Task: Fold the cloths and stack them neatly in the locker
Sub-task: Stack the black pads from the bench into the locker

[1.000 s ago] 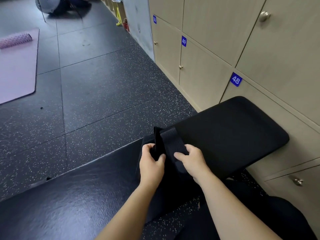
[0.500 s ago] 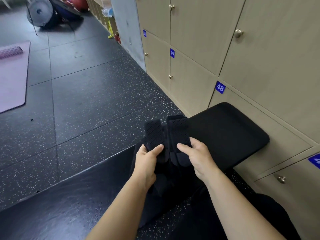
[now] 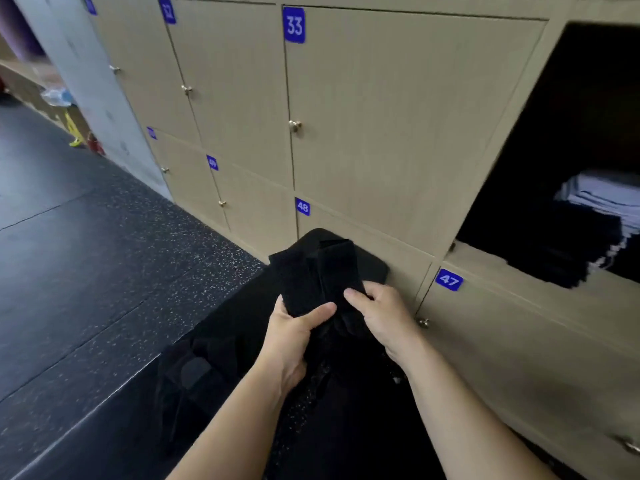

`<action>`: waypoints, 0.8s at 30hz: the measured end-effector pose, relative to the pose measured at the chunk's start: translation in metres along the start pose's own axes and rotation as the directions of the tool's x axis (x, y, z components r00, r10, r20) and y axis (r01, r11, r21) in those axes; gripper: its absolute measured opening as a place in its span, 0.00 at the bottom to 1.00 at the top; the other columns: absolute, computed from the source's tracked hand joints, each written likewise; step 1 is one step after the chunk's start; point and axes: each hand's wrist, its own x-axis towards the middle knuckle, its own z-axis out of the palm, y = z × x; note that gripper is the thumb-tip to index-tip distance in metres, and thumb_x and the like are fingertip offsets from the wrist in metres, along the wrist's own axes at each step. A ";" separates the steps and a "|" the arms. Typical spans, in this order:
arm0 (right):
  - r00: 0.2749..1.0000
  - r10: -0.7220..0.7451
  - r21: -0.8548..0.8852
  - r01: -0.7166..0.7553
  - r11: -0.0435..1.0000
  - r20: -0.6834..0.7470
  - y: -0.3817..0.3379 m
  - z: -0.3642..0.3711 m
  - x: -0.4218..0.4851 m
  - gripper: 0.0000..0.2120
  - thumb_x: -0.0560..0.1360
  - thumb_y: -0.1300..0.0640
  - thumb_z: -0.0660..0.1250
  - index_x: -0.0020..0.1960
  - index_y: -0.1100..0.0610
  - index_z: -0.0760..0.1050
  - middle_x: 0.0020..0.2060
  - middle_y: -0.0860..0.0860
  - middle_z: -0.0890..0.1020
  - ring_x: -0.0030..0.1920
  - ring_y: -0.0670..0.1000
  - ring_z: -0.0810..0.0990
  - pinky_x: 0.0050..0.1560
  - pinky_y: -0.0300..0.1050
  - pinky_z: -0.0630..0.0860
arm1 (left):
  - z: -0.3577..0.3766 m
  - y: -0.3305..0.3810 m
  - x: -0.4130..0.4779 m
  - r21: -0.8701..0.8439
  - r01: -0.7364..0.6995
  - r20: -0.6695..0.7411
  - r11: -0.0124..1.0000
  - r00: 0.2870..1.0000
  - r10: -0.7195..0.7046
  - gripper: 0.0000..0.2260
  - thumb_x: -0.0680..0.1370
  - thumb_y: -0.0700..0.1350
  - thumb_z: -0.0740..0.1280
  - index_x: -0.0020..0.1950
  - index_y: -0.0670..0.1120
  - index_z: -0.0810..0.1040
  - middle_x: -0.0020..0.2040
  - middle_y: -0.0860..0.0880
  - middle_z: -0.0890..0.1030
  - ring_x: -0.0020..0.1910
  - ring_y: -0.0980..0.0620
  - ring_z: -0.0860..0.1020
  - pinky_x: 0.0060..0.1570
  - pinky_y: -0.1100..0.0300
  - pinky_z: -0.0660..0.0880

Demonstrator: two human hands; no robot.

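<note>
Both hands hold a folded black cloth [image 3: 317, 277] up in front of the lockers, just below the blue tag 48 [image 3: 303, 206]. The left hand [image 3: 294, 336] has its grip clamped on the cloth's lower left part, thumb lying across the front and fingers behind. The right hand [image 3: 382, 315] has its grip clamped on the cloth's lower right edge, thumb on the front face. The two thumbs point toward each other and stay a little apart. The cloth stands upright in the hands, with two folded bands side by side on its face; the fabric looks like mesh, though blur hides the detail.

Behind the cloth, against the door under tag 48, lies a black pad [image 3: 375, 266], its rounded corner showing to the right of the cloth. Below the cloth, more dark fabric [image 3: 207, 372] lies near the left forearm; its shape is hard to read.

Up and to the right of tag 48 is an open locker [image 3: 568, 140], dark inside. On its bottom rests a stack [image 3: 595, 223] of folded cloths, black ones below and paler grey ones on top, the black edge hanging slightly over the front lip. Just under that lip sits tag 47 [image 3: 449, 280]. Above tag 48 the closed door carries tag 33 [image 3: 294, 25]. Left of tag 48 stretches a dark speckled floor [image 3: 104, 271].
</note>
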 end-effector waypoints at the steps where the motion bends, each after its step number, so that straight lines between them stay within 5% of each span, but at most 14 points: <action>1: 0.999 0.007 -0.005 -0.007 1.000 -0.038 0.000 -0.014 -0.005 0.28 0.68 0.44 0.65 0.50 0.71 0.74 0.37 0.62 0.78 0.39 0.51 0.75 0.41 0.47 0.72 | 0.013 -0.004 0.000 0.015 0.013 0.017 1.000 1.000 -0.013 0.22 0.71 0.30 0.72 0.62 0.41 0.74 0.53 0.36 0.83 0.50 0.35 0.83 0.46 0.43 0.81; 3: 0.993 0.037 -0.027 -0.041 0.999 -0.114 0.000 -0.044 -0.016 0.27 0.70 0.45 0.66 0.57 0.66 0.77 0.46 0.53 0.81 0.49 0.52 0.80 0.51 0.49 0.76 | 0.040 -0.013 -0.001 0.055 0.040 0.059 0.998 0.997 -0.043 0.21 0.71 0.30 0.73 0.62 0.42 0.75 0.53 0.36 0.83 0.49 0.35 0.83 0.49 0.39 0.80; 5: 0.975 0.013 -0.042 -0.023 0.999 -0.221 -0.001 -0.074 -0.029 0.14 0.73 0.53 0.68 0.55 0.59 0.80 0.49 0.50 0.84 0.52 0.51 0.82 0.56 0.50 0.78 | 0.067 -0.023 -0.004 0.085 0.069 0.113 0.994 0.990 -0.078 0.21 0.71 0.31 0.73 0.62 0.42 0.75 0.53 0.37 0.83 0.50 0.35 0.83 0.51 0.37 0.79; 11: 0.875 0.025 -0.103 -0.085 0.991 -0.484 0.004 -0.158 -0.065 0.04 0.70 0.56 0.73 0.44 0.52 0.79 0.42 0.45 0.83 0.45 0.45 0.82 0.49 0.43 0.80 | 0.142 -0.051 -0.015 0.160 0.130 0.214 0.978 0.963 -0.163 0.17 0.73 0.32 0.72 0.59 0.43 0.77 0.50 0.39 0.84 0.47 0.37 0.84 0.46 0.41 0.81; 14: 0.828 0.020 -0.130 -0.112 0.985 -0.561 0.007 -0.190 -0.081 0.08 0.71 0.57 0.72 0.37 0.51 0.74 0.36 0.44 0.79 0.38 0.44 0.78 0.39 0.36 0.74 | 0.171 -0.066 -0.018 0.206 0.135 0.231 0.969 0.956 -0.182 0.16 0.73 0.32 0.71 0.58 0.42 0.76 0.50 0.38 0.84 0.46 0.37 0.84 0.44 0.42 0.81; 19: 0.750 0.194 0.172 -0.109 0.979 -0.633 0.021 -0.238 -0.095 0.10 0.73 0.60 0.72 0.36 0.56 0.73 0.32 0.48 0.76 0.31 0.46 0.73 0.30 0.34 0.72 | 0.202 -0.087 -0.017 0.262 0.121 0.218 0.957 0.959 -0.182 0.15 0.72 0.33 0.72 0.57 0.42 0.77 0.50 0.38 0.84 0.46 0.36 0.84 0.48 0.36 0.79; 24: 0.630 0.328 0.369 -0.070 0.927 -0.704 0.027 -0.305 -0.089 0.04 0.74 0.66 0.71 0.44 0.60 0.76 0.38 0.54 0.79 0.38 0.52 0.78 0.32 0.40 0.78 | 0.213 -0.091 -0.008 0.299 0.105 0.182 0.948 0.970 -0.164 0.16 0.71 0.35 0.74 0.57 0.44 0.77 0.51 0.39 0.84 0.48 0.36 0.83 0.51 0.36 0.78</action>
